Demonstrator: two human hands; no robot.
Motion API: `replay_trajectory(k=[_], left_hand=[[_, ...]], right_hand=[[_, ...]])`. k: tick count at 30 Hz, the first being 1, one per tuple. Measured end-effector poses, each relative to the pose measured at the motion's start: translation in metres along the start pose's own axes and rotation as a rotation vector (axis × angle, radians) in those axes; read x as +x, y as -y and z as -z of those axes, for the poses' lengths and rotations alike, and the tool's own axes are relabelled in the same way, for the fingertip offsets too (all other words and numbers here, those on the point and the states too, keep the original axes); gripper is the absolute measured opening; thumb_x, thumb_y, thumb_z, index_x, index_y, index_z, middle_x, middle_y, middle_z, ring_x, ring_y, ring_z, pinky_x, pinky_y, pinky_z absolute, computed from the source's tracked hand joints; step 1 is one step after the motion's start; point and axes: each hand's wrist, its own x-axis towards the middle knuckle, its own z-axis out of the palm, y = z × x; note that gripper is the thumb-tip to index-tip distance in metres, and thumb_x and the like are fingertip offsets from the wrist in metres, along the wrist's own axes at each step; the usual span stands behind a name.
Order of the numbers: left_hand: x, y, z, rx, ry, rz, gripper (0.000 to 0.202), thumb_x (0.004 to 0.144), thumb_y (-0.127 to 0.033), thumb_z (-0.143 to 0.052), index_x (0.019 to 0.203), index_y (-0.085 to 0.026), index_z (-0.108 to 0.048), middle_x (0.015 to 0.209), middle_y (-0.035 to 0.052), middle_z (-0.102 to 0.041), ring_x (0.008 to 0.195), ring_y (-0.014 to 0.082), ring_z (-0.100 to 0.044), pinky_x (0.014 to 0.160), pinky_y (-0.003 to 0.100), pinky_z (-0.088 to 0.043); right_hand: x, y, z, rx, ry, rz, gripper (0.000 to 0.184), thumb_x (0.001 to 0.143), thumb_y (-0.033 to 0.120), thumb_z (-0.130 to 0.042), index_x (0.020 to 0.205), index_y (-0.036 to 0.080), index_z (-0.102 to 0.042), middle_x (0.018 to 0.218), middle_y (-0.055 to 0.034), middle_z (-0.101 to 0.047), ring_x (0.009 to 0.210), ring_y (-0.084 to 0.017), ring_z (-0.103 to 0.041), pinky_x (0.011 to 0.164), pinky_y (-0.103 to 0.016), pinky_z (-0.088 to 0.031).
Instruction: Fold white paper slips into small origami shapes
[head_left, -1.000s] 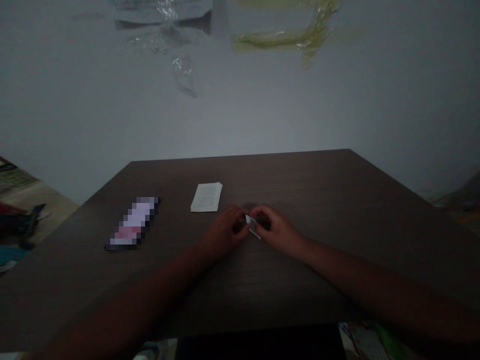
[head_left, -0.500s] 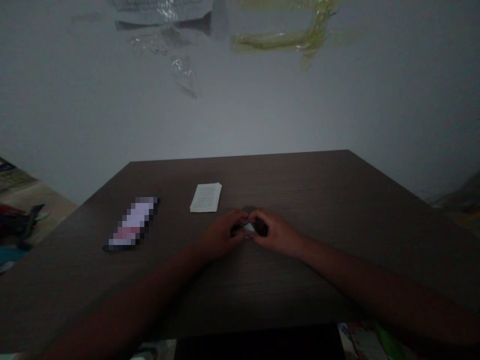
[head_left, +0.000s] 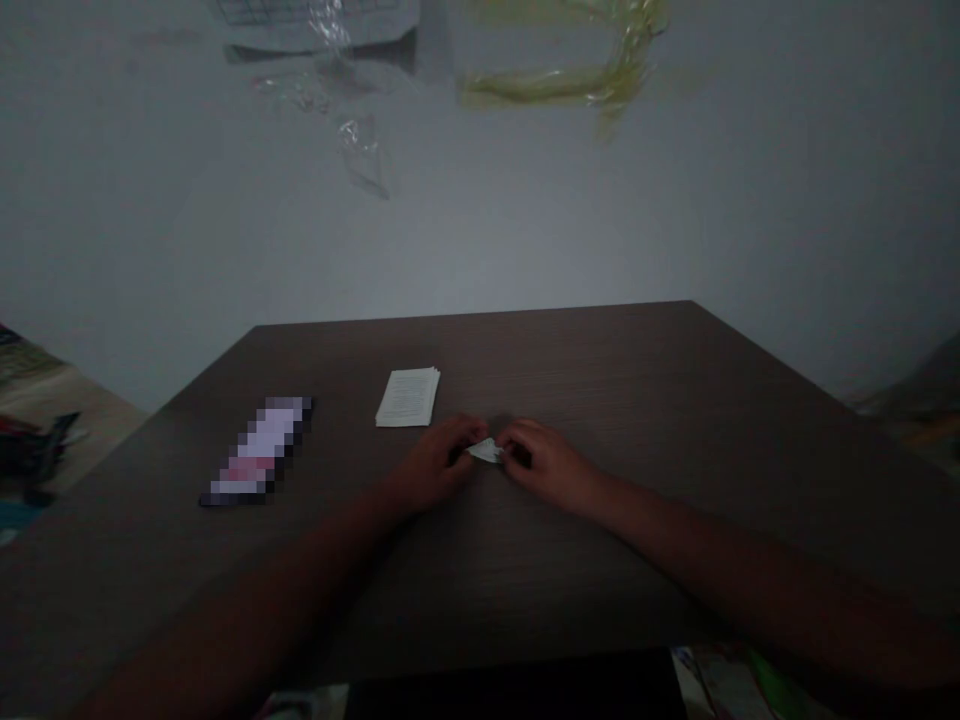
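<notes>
My left hand and my right hand meet at the middle of a dark wooden table. Between their fingertips is a small folded piece of white paper, pinched from both sides and lying low against the tabletop. Both hands have their fingers curled in on it. A small stack of white paper sheets lies just beyond my left hand.
A flat rectangular object, blurred out, lies on the left part of the table. A pale wall rises behind the table, with clear and yellowish tape stuck near its top. Cluttered items sit off the left edge.
The paper piece stood upright between my fingers a second ago; now it lies flatter and lower on the table. Both hands stayed in nearly the same place.
</notes>
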Motion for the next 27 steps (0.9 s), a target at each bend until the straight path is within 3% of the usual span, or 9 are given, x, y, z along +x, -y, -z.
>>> replay_trajectory(k=[3, 9, 18, 27], left_hand=[[0.000, 0.001, 0.001, 0.018, 0.021, -0.022, 0.042, 0.103, -0.018, -0.072, 0.142, -0.026, -0.082, 0.149, 0.0124, -0.091, 0.137, 0.0345, -0.088, 0.127, 0.052, -0.073], [-0.001, 0.006, -0.007, 0.017, -0.009, -0.011, 0.046, 0.105, -0.019, -0.077, 0.151, -0.026, -0.081, 0.153, 0.0108, -0.088, 0.123, 0.0306, -0.091, 0.121, 0.051, -0.077], [0.003, 0.016, -0.024, 0.000, -0.089, -0.116, 0.053, 0.114, -0.030, -0.087, 0.167, -0.029, -0.078, 0.159, 0.0126, -0.089, 0.141, 0.0340, -0.091, 0.130, 0.055, -0.076], [0.005, 0.013, -0.019, 0.056, -0.021, -0.148, 0.052, 0.120, -0.028, -0.077, 0.171, -0.034, -0.084, 0.162, 0.0116, -0.092, 0.150, 0.0359, -0.088, 0.136, 0.053, -0.072]], right_hand=[[0.000, 0.001, 0.001, -0.006, -0.010, -0.010, 0.019, 0.108, 0.010, -0.080, 0.105, 0.028, -0.076, 0.107, -0.0033, -0.080, 0.101, -0.026, -0.074, 0.097, -0.042, -0.062], [0.000, 0.004, 0.000, 0.029, -0.067, -0.064, 0.020, 0.106, 0.009, -0.083, 0.107, 0.028, -0.078, 0.107, -0.0022, -0.081, 0.095, -0.024, -0.074, 0.093, -0.039, -0.061], [0.003, 0.004, -0.007, 0.187, -0.099, -0.151, 0.014, 0.106, 0.024, -0.094, 0.112, 0.028, -0.081, 0.113, -0.0046, -0.088, 0.099, -0.025, -0.082, 0.094, -0.040, -0.068], [0.004, 0.000, -0.006, 0.171, -0.123, -0.186, 0.016, 0.103, 0.014, -0.086, 0.103, 0.028, -0.079, 0.102, -0.0018, -0.086, 0.092, -0.023, -0.080, 0.093, -0.039, -0.068]])
